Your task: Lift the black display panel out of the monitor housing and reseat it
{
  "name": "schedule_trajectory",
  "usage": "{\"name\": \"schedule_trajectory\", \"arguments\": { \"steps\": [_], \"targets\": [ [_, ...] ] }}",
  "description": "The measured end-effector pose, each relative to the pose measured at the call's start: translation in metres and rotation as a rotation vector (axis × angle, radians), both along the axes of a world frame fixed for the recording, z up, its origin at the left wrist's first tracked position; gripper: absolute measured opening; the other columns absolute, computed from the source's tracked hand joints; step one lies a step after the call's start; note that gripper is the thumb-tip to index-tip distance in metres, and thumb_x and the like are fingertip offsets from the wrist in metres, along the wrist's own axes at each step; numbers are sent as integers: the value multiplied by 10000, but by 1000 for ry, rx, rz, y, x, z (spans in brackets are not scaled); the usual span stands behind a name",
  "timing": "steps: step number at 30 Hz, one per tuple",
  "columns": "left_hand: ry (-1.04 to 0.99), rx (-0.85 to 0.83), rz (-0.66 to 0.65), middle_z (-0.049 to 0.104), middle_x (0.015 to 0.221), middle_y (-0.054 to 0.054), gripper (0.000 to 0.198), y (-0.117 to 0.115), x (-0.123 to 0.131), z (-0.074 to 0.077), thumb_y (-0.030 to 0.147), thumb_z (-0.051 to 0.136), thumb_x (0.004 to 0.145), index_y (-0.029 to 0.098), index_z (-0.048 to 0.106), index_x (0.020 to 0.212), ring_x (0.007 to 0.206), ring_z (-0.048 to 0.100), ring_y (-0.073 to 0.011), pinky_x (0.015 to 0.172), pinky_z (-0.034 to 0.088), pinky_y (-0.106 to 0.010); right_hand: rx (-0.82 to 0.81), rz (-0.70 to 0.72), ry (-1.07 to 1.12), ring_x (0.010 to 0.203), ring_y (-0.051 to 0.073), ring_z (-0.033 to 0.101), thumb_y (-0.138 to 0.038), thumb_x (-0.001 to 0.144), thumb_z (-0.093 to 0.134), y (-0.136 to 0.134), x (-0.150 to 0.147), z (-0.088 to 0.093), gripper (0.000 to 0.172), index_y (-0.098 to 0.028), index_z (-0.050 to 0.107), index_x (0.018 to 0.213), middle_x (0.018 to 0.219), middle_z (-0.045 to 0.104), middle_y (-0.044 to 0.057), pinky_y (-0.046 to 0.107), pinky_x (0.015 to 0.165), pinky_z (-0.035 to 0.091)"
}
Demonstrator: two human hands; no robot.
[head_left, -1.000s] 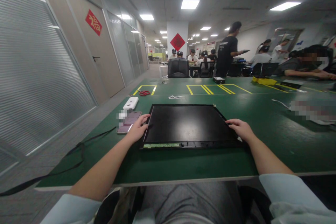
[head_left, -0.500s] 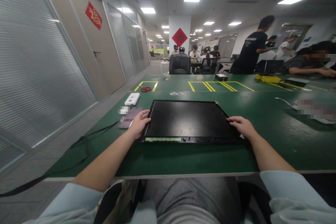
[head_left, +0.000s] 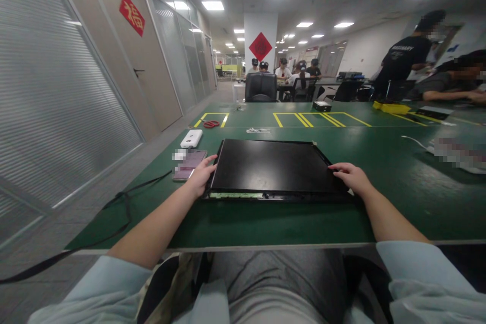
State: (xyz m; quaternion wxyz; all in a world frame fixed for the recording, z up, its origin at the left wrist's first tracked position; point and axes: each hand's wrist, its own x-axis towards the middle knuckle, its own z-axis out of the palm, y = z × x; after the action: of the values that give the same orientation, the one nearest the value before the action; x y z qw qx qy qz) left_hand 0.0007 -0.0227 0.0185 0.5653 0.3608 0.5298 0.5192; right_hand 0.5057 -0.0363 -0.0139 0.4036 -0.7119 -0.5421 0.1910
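A flat black display panel point(head_left: 271, 164) lies on the green table point(head_left: 266, 223) in front of me, its near edge showing a green circuit strip. My left hand point(head_left: 200, 176) grips the panel's left edge with fingers curled over it. At the right edge, my right hand point(head_left: 351, 178) rests with fingers bent on the frame. Both hands hold the panel.
A phone point(head_left: 189, 163) and a white power bank point(head_left: 191, 137) lie left of the panel. Red scissors point(head_left: 210, 123) sit farther back by yellow tape marks. A black cable point(head_left: 125, 202) hangs off the left edge. Other people work at far tables; one stands at right.
The camera view has tilted up slightly. My hands stay on the panel's two sides. The standing person in black has walked to the right.
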Motion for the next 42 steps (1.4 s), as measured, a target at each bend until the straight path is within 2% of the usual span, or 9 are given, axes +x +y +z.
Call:
{"name": "schedule_trajectory", "arguments": {
  "steps": [7, 12, 16, 21, 25, 29, 35, 39, 42],
  "targets": [
    [-55, 26, 3, 792, 752, -14, 673, -4, 3, 6, 86, 816, 792, 186, 599, 1421, 520, 722, -179, 497, 586, -259, 3, -19, -9, 613, 171, 561, -285, 640, 685, -2, -3, 2, 349, -210, 843, 941, 670, 640, 8, 324, 610, 465],
    [-79, 66, -52, 829, 852, -63, 481, -7, 5, 8, 61, 759, 756, 137, 735, 1231, 691, 782, -219, 604, 619, -276, 8, -25, -7, 617, 163, 559, -286, 642, 685, -2, -4, 1, 366, -206, 842, 963, 687, 643, 4, 321, 613, 464],
    [-92, 107, -115, 841, 931, -62, 516, -7, 5, 8, 46, 648, 666, 142, 785, 1154, 830, 800, -259, 682, 640, -309, 3, -27, -7, 604, 161, 550, -286, 637, 683, -2, -4, 1, 372, -213, 840, 967, 658, 627, -8, 318, 601, 454],
    [-99, 163, -156, 837, 964, -92, 471, -3, 5, 5, 169, 622, 640, 120, 801, 1073, 931, 790, -313, 805, 651, -399, -6, -28, 2, 590, 159, 547, -297, 636, 683, -2, -4, 1, 403, -198, 842, 993, 660, 627, -6, 317, 588, 448],
    [-56, 209, -159, 837, 977, -93, 358, -4, 4, 2, 287, 780, 683, 140, 802, 1009, 980, 779, -321, 846, 632, -398, 9, -21, 6, 604, 161, 562, -296, 638, 685, -2, -2, 0, 398, -200, 842, 991, 662, 634, -2, 313, 597, 457],
    [-8, 246, -183, 839, 1017, -83, 506, -10, 3, 4, 298, 944, 605, 159, 798, 1069, 997, 781, -318, 854, 616, -379, 22, -3, 7, 602, 160, 564, -296, 634, 691, 0, 0, -1, 379, -200, 841, 968, 655, 630, -4, 309, 594, 461],
    [-12, 305, -222, 789, 1257, -136, 732, -13, 3, 5, 363, 985, 571, 159, 766, 1239, 1193, 724, -381, 1019, 582, -474, 29, -31, 56, 611, 173, 587, -312, 655, 704, 0, -1, -3, 420, -194, 840, 1035, 660, 643, 2, 322, 612, 492],
    [-19, 378, -237, 719, 1409, -141, 745, -15, 5, 6, 351, 989, 599, 168, 755, 1282, 1353, 627, -390, 1157, 498, -493, 72, -73, 129, 803, 218, 681, -320, 682, 717, 1, -3, -3, 359, -208, 835, 1001, 882, 770, 65, 357, 764, 552],
    [-34, 399, -271, 750, 1364, -132, 817, -18, 5, 8, 353, 993, 623, 193, 706, 1372, 1359, 625, -389, 1171, 493, -508, 96, -107, 176, 959, 266, 706, -371, 704, 729, 1, -3, -3, 264, -216, 825, 895, 970, 790, 93, 396, 878, 555]
  ]
}}
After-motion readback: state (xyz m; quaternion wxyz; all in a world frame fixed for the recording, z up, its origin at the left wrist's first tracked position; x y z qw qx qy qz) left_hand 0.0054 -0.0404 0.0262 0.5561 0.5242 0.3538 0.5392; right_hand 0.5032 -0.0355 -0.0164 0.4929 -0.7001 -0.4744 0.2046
